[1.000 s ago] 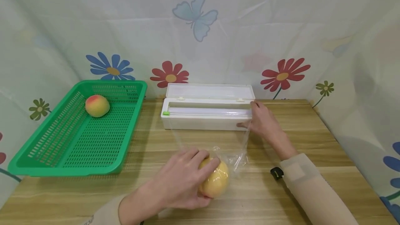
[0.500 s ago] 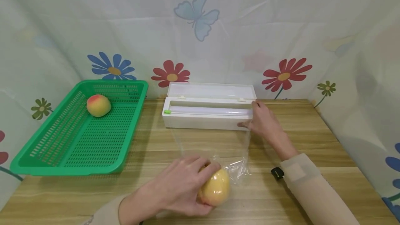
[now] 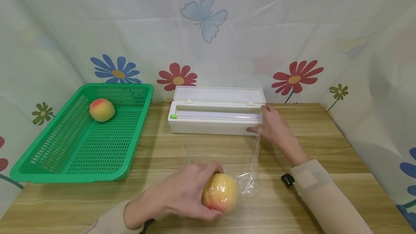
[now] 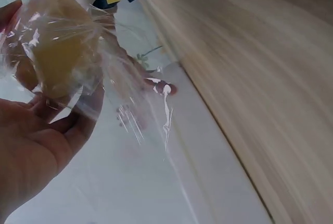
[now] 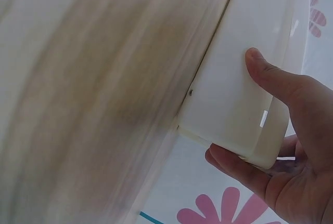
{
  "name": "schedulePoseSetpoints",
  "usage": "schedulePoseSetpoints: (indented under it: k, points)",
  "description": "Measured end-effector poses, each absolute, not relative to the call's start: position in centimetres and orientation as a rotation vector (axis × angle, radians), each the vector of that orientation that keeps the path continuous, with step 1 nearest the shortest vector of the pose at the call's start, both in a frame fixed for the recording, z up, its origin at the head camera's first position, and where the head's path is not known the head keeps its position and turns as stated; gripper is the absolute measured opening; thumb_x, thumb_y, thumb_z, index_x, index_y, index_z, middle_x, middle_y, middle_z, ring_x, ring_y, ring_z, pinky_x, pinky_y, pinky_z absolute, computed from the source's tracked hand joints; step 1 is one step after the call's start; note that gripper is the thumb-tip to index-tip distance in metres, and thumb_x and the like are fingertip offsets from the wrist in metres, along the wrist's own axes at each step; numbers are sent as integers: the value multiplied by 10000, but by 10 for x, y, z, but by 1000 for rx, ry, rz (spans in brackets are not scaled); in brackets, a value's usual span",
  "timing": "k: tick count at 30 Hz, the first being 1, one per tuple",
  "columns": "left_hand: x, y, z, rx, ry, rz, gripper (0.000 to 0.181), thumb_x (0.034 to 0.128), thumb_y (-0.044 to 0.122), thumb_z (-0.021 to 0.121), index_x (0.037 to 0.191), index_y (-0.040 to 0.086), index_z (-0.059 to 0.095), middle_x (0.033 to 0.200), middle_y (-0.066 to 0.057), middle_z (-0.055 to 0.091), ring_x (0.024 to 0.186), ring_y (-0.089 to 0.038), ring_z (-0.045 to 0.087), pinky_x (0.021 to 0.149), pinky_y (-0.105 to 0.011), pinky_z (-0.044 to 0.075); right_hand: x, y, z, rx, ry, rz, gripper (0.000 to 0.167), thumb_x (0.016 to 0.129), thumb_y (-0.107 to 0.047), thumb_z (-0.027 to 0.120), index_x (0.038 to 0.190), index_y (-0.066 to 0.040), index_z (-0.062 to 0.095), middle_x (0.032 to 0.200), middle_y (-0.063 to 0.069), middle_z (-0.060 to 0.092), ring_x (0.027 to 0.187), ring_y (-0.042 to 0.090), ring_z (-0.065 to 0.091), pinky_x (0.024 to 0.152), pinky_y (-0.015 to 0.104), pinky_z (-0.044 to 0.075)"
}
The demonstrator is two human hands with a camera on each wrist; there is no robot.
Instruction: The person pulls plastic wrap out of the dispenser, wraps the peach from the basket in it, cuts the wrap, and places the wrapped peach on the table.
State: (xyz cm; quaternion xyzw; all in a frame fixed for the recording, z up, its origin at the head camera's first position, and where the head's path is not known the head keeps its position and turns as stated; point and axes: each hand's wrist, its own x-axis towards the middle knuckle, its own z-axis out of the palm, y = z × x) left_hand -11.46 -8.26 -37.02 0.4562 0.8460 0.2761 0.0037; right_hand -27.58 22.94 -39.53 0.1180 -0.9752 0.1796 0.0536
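My left hand point(image 3: 188, 190) grips a yellow-pink peach point(image 3: 221, 193) above the front of the table. Clear cling film point(image 4: 117, 78) covers the peach and stretches back to a white cling film dispenser point(image 3: 214, 126), whose lid stands raised against the wall side. Inside the dispenser lies the film roll point(image 3: 217, 115), and a green slider point(image 3: 173, 116) sits at its left end. My right hand point(image 3: 274, 127) holds the dispenser's right end, thumb on the front face and fingers round the end, as the right wrist view shows. Part of the peach is hidden behind my left fingers.
At the left stands a green plastic basket point(image 3: 130, 143) with another peach point(image 3: 102, 110) in it. Flower-printed cloth point(image 3: 227, 60) rises behind and beside the wooden table point(image 3: 325, 136). A black strap point(image 3: 287, 180) hangs by my right cuff.
My left hand has brought the peach slightly toward me and turned it, so more of its pink side shows. My right hand keeps its hold on the dispenser.
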Motion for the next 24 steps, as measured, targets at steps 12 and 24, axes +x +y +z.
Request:
schedulePoseSetpoints:
  k: [12, 24]
  points:
    - [-122, -85, -383, 1373, 2566, 985, 622, 710, 447, 865, 1199, 191, 578, 1205, 56, 505, 971, -67, 561, 817, -174, 505, -276, 228, -394, 371, -2962, 563, 1017, 803, -392, 897, 1493, 123, 354, 1468, 356, 405, 1271, 547, 476, 1017, 660, 419]
    - [-125, -86, -386, 1357, 2613, 897, 662, 762, 492, 825, 1276, 123, 628, 1140, 52, 613, 1033, -73, 559, 851, -203, 509, -277, 229, -395, 392, -2941, 558, 1045, 795, -417, 898, 1479, 154, 351, 1458, 375, 409, 1279, 562, 464, 1029, 657, 413]
